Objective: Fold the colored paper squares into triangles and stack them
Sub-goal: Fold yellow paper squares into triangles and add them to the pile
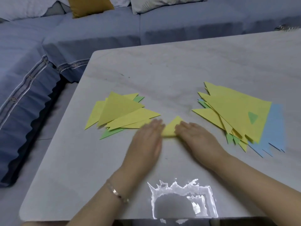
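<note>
A yellow paper folded into a triangle point(171, 128) lies on the table between my hands, tip pointing away from me. My left hand point(146, 141) lies flat on its left part, blurred, fingers together. My right hand point(195, 136) presses flat on its right part. To the left is a loose pile of folded triangles point(118, 111), mostly yellow with green ones underneath. On the right lies a fanned heap of paper sheets point(236, 115), yellow on top, green and blue below.
The pale marble-look table point(162, 70) has a rounded left corner and a bright glare patch point(182, 199) near its front edge. A blue sofa point(48, 46) with cushions runs along the left and back. A metallic object point(283, 27) sits at the far right edge.
</note>
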The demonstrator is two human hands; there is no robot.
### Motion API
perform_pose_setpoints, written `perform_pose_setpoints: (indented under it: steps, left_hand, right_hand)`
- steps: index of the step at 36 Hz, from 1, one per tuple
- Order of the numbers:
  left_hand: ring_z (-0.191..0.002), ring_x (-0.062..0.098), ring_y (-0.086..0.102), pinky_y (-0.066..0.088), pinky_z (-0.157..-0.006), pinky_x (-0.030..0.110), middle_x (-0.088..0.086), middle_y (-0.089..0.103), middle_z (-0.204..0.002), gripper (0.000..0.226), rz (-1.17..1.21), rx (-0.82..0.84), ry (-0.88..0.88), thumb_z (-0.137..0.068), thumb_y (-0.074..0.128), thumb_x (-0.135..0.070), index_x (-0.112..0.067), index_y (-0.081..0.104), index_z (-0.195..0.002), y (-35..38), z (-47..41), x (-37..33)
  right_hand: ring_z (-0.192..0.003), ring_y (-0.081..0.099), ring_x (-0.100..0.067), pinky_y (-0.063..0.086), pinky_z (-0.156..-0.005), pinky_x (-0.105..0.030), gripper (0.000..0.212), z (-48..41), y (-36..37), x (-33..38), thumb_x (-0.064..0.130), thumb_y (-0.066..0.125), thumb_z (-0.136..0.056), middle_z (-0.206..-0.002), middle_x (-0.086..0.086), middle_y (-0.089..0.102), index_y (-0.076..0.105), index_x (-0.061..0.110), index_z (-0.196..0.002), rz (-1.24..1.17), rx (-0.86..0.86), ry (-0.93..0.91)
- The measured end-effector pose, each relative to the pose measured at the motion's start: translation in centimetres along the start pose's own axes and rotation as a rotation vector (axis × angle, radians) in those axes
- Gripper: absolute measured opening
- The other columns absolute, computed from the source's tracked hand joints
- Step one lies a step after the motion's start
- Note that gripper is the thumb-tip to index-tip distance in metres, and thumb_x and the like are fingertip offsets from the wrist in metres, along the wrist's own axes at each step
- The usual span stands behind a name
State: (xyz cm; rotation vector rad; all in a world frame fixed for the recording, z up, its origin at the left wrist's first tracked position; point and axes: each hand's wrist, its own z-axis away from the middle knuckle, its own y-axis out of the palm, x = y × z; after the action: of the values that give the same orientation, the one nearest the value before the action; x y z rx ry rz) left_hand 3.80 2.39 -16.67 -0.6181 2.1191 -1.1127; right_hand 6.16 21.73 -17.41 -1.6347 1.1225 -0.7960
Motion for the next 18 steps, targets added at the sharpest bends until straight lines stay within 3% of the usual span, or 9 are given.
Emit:
perform_pose_setpoints:
  steps: [2,4,9,13,16,18]
  left_hand:
    - [-0.113,0.023,0.055,0.039,-0.094,0.032,0.012,0.064,-0.118,0.037,0.019,0.086,0.035,-0.084,0.040,-0.015,-0.005,0.061,-0.113,1.0,1.0,-1.4]
    - [-0.104,0.018,0.064,0.043,-0.088,0.026,0.005,0.068,-0.110,0.038,-0.013,0.162,-0.010,-0.084,0.040,-0.019,-0.007,0.070,-0.105,1.7,2.2,-2.3]
    - [-0.112,0.023,0.060,0.034,-0.097,0.032,0.008,0.064,-0.119,0.044,-0.077,0.224,-0.021,-0.095,0.032,-0.027,-0.003,0.066,-0.111,2.5,3.9,-2.5]
    - [-0.107,0.023,0.062,0.042,-0.092,0.032,0.007,0.066,-0.116,0.061,-0.091,0.222,-0.073,-0.100,0.013,-0.035,-0.009,0.068,-0.110,2.4,3.4,-3.0]
    - [-0.100,0.022,0.065,0.051,-0.083,0.029,0.005,0.068,-0.109,0.052,-0.120,0.217,-0.089,-0.098,0.024,-0.035,-0.013,0.070,-0.105,2.4,3.0,-3.4]
    - [-0.096,0.022,0.066,0.045,-0.084,0.031,0.004,0.069,-0.105,0.041,-0.146,0.191,-0.081,-0.091,0.037,-0.034,-0.014,0.071,-0.103,2.3,2.9,-3.3]
  right_hand:
    - [-0.097,0.067,-0.025,0.053,-0.080,-0.035,0.039,1.0,1.3,0.4,0.014,0.039,-0.077,-0.107,-0.007,0.069,0.072,0.011,-0.097,-0.075,0.032,-0.106]
    - [-0.100,0.066,-0.026,0.053,-0.078,-0.037,0.042,1.6,1.5,0.5,0.016,0.037,-0.079,-0.113,-0.007,0.067,0.070,0.013,-0.104,-0.144,0.086,-0.079]
    - [-0.104,0.064,-0.023,0.053,-0.077,-0.032,0.043,2.7,1.2,0.6,0.021,0.037,-0.080,-0.117,-0.005,0.065,0.069,0.016,-0.109,-0.165,0.079,-0.058]
    - [-0.102,0.065,-0.021,0.054,-0.075,-0.030,0.042,3.2,0.8,0.5,0.024,0.038,-0.081,-0.116,-0.003,0.066,0.070,0.017,-0.108,-0.167,0.041,-0.060]
    - [-0.097,0.067,-0.022,0.054,-0.074,-0.031,0.039,3.5,0.9,0.1,0.023,0.040,-0.081,-0.111,-0.003,0.068,0.072,0.016,-0.103,-0.142,-0.009,-0.029]
    - [-0.094,0.068,-0.025,0.055,-0.073,-0.034,0.029,3.9,1.2,-0.8,0.015,0.054,-0.079,-0.107,-0.006,0.069,0.072,0.011,-0.100,-0.110,-0.066,-0.005]
